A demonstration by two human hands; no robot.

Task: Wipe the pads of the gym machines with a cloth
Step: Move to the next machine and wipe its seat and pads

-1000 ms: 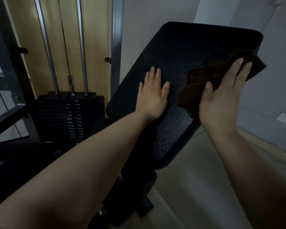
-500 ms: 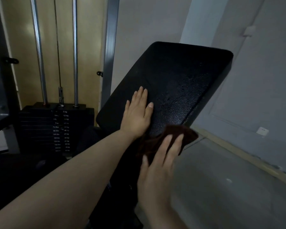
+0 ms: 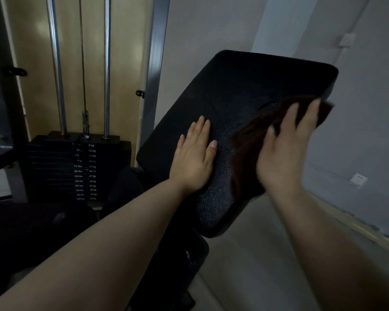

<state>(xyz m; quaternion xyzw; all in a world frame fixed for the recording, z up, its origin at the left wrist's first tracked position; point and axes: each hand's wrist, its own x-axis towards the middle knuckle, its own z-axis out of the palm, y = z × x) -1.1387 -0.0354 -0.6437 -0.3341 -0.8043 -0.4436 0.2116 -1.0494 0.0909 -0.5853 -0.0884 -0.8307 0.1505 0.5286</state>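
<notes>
Left hand (image 3: 194, 159) flat and open, bracing the tilted black pad (image 3: 252, 90), right hand (image 3: 283, 151) splayed, pressing the brown cloth (image 3: 252, 140) along its right edge, where that overhanging corner could slip off mid-stroke.

The left hand (image 3: 194, 158) lies flat, fingers together, on the tilted black pad (image 3: 240, 104). The right hand (image 3: 283, 151), fingers spread, presses a dark brown cloth (image 3: 247, 149) against the pad's right side. A weight stack (image 3: 76, 169) stands behind, at left.
</notes>
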